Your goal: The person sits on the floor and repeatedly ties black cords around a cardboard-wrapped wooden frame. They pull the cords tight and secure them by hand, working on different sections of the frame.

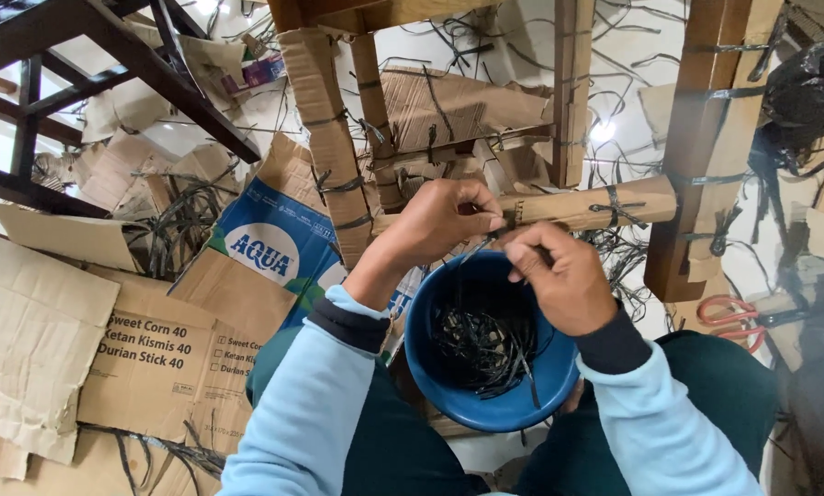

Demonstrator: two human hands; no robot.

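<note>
From the head camera we look down on a blue bowl [485,404] resting in the person's lap, between knees in dark green trousers; it holds a tangle of black plastic strap pieces [481,344]. We take the bowl as our landmark.

Just above the bowl's far rim, the left hand [439,220] has its fingers [481,220] pinched narrow on a thin black strap end [478,246], and the right hand [563,280] — curled over the rim on the bowl's right side — closes its fingers on the same strand from the other side. The two hands nearly touch there.

Directly beyond the bowl runs a cardboard-wrapped rail [595,204] of a wooden furniture frame, bound with black straps; the hands work right at its near end. More wrapped legs [334,138] rise further beyond it.

Left of the bowl, flattened cardboard boxes [145,349] cover the floor, one of them blue and white [274,243], with loose black straps [178,225] strewn over them. Right of the bowl, red-handled scissors [728,312] lie on the floor. At far upper right of the bowl sits a black plastic bag [811,87].
</note>
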